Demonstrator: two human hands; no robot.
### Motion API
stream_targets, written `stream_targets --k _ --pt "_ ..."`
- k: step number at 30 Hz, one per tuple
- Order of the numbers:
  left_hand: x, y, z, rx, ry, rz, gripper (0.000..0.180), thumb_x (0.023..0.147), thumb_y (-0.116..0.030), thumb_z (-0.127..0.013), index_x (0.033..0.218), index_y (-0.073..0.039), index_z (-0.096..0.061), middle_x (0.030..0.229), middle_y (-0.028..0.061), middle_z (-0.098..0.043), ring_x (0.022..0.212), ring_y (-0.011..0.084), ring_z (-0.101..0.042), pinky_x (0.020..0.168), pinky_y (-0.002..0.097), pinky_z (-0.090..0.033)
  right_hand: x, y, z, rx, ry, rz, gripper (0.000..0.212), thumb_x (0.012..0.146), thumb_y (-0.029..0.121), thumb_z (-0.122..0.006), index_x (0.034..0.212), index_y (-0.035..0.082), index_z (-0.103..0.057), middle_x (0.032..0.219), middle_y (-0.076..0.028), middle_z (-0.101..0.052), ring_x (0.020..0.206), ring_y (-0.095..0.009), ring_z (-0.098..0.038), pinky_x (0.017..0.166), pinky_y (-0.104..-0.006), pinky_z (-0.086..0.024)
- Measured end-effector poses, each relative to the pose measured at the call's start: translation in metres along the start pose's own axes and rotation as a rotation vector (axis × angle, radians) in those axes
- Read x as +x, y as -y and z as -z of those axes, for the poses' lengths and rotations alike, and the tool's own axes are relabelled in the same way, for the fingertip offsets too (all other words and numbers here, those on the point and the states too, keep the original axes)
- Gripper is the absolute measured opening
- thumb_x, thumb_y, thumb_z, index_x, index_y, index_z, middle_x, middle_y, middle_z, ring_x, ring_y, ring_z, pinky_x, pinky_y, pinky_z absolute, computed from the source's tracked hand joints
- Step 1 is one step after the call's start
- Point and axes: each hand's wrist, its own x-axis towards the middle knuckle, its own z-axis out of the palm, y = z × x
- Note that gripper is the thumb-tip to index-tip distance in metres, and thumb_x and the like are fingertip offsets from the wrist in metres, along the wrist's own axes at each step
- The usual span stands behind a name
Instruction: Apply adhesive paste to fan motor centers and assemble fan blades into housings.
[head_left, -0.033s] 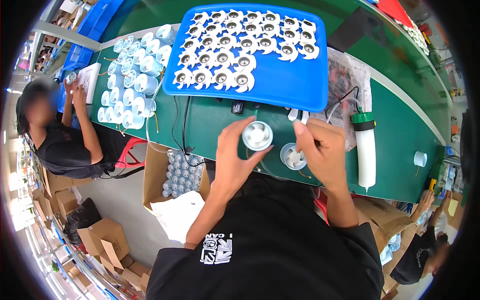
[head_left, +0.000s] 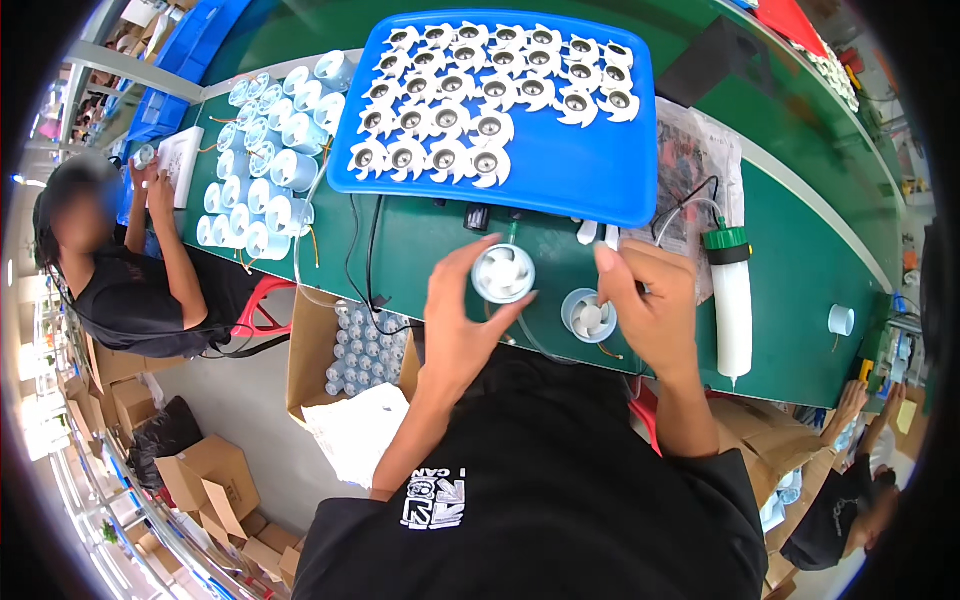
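My left hand (head_left: pixel 458 325) grips a light blue, cup-shaped fan housing (head_left: pixel 504 273) between thumb and fingers. A white bladed impeller sits inside it, facing up. My right hand (head_left: pixel 648 305) is closed, with its fingers curled in and the thumb on top; whether anything small is inside cannot be seen. Just left of that hand, a second fan housing (head_left: pixel 588 315) with a white impeller stands on the green table, a thin wire by its base. Beyond both hands, a blue tray (head_left: pixel 570 165) carries rows of white impellers (head_left: pixel 446 118) with dark metal centres.
Light blue housings (head_left: pixel 265 150) with wires crowd the table's left. A white bottle with a green cap (head_left: pixel 730 300) lies at right, and a lone housing (head_left: pixel 841 320) stands farther right. An open carton (head_left: pixel 310 350) of parts is below. Co-workers sit at both sides.
My left hand has shifted slightly left with the fan housing, and the impeller inside looks turned. My right hand has moved very slightly right.
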Motion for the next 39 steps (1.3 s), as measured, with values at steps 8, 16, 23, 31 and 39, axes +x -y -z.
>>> stream_targets --k 8,16,23,31,39 --pt "-0.011 0.052 0.029 0.178 -0.114 0.186 0.068 0.073 -0.004 -0.078 0.132 -0.002 -0.045 0.132 0.0149 -0.054 0.120 0.0257 -0.054 0.103 0.0359 -0.041 0.036 -0.014 0.022 -0.187 0.152 -0.117 0.027 0.091 0.016 -0.064 0.072 -0.002 -0.061 0.059 -0.009 -0.054 0.054 -0.022 -0.053 0.050 -0.0327 -0.038" --pt "-0.031 0.005 0.009 0.001 -0.202 -0.289 0.042 0.075 -0.001 -0.066 0.115 -0.001 -0.054 0.120 0.0167 -0.058 0.115 0.0334 -0.053 0.100 0.0442 -0.040 0.106 -0.073 -0.006 -0.910 0.067 0.500 0.022 0.076 0.008 -0.063 0.097 0.006 -0.065 0.093 -0.010 -0.061 0.088 -0.028 -0.064 0.068 -0.0404 -0.054" --pt "0.003 -0.039 -0.040 -0.099 0.249 -0.255 0.043 0.082 -0.010 -0.071 0.121 -0.002 -0.057 0.118 0.0156 -0.059 0.111 0.0348 -0.053 0.096 0.0424 -0.042 0.116 -0.073 -0.008 -1.066 0.032 0.687 0.013 0.072 0.010 -0.064 0.084 0.005 -0.063 0.084 -0.006 -0.058 0.081 -0.020 -0.063 0.063 -0.0330 -0.053" --pt "0.016 -0.062 -0.083 0.510 0.461 -0.259 0.064 0.072 -0.029 -0.080 0.124 -0.002 -0.054 0.108 0.0122 -0.059 0.102 0.0295 -0.054 0.084 0.0420 -0.041 0.047 -0.044 0.041 -0.665 -0.325 0.788 0.029 0.068 0.008 -0.071 0.096 0.003 -0.066 0.083 -0.007 -0.061 0.068 -0.023 -0.061 0.053 -0.0314 -0.046" --pt "0.019 -0.054 -0.083 0.236 0.395 -0.264 0.057 0.070 -0.016 -0.080 0.119 -0.003 -0.055 0.115 0.0128 -0.062 0.110 0.0300 -0.057 0.091 0.0412 -0.042 -0.031 -0.051 0.069 -0.698 -0.205 0.978 0.026 0.067 0.001 -0.075 0.092 0.004 -0.068 0.087 -0.008 -0.060 0.065 -0.017 -0.056 0.049 -0.0248 -0.039"
